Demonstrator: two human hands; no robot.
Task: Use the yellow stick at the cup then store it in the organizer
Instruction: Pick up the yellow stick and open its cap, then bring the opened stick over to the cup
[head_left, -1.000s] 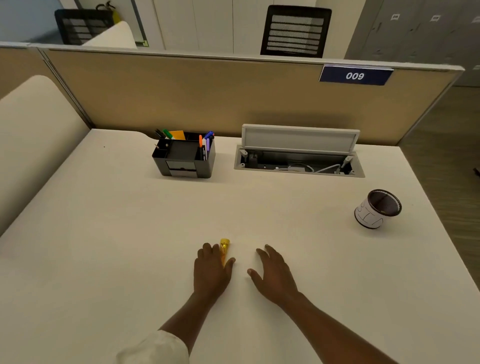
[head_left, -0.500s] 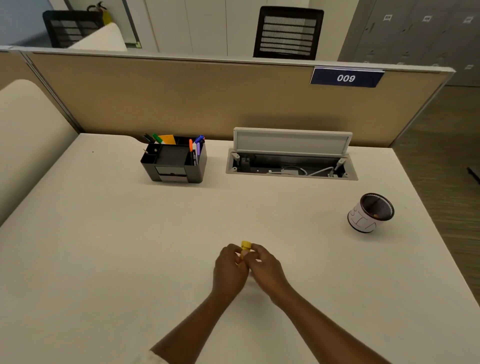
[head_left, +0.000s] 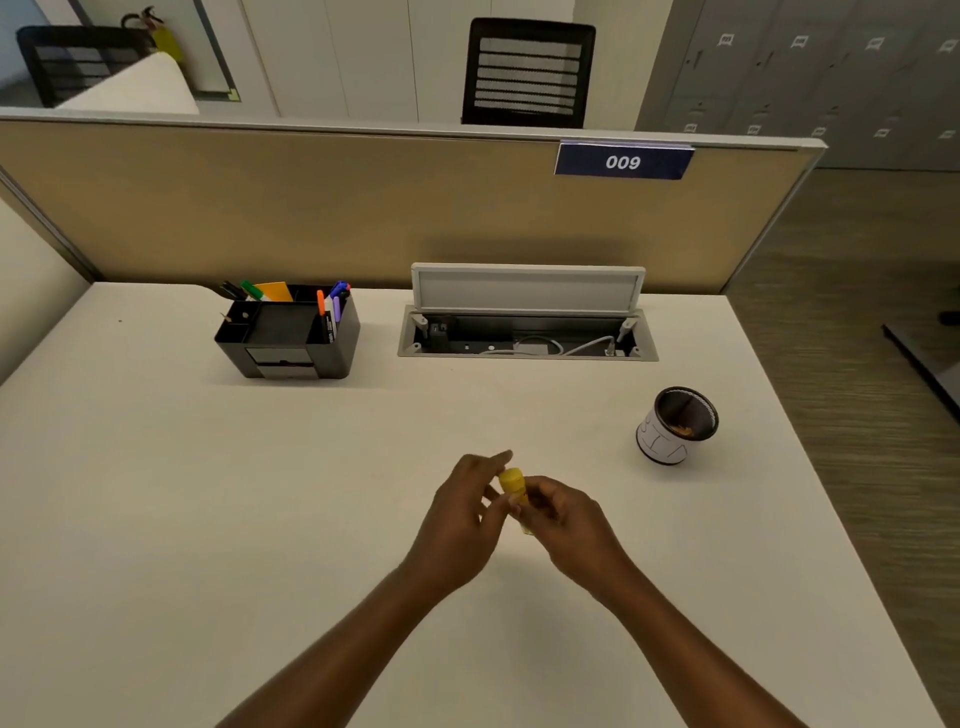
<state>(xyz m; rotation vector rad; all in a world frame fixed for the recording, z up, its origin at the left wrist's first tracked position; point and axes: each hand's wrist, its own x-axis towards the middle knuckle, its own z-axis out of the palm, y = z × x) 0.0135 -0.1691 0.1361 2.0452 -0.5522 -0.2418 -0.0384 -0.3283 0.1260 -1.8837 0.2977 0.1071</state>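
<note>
A short yellow stick (head_left: 512, 481) is held upright above the middle of the white desk (head_left: 156, 493), its capped top showing and its lower part hidden by fingers. My right hand (head_left: 566, 525) wraps its body. My left hand (head_left: 462, 512) pinches it near the cap from the left. A white cup (head_left: 670, 431) with a dark inside stands tilted at the right of the desk, well apart from both hands. A black organizer (head_left: 288, 340) with markers and a yellow pad sits at the back left.
An open cable tray (head_left: 524, 338) with a raised grey lid is set into the desk at the back centre. A tan partition (head_left: 311, 208) with a "009" plate closes the far edge. The desk's right edge drops to the floor.
The stick lay on the desk under my left hand a second ago. Both hands have since closed on it and lifted it, and my view has shifted slightly left.
</note>
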